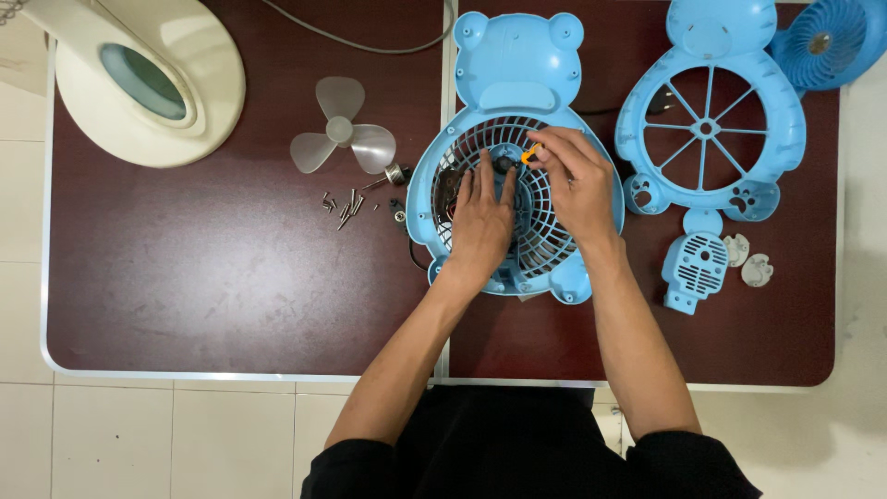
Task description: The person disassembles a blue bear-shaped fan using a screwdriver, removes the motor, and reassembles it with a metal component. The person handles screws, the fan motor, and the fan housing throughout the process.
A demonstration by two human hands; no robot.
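Item: blue bear-shaped fan housing with grille (514,148), lying flat at the middle of the dark red worktop (185,296).

Our left hand (480,217) rests flat on the grille, fingers spread, holding nothing and pinning the shell down. Our right hand (573,180) has its grip closed on a small orange-handled tool (529,153), its tip at the hub.

Handling, as we judge it: keep the left palm pressing so the shell cannot turn, hold the tool upright over the hub, and work with light turns.

Nearby: clear fan blade (340,137), loose screws (346,207), second blue front frame (710,120), small vented blue cover (695,268), cream lamp (139,79).

Not made out: the tool tip and whatever it meets sit under our fingers; the dark part behind the grille is unclear; another blue fan at the top right corner is cut off.
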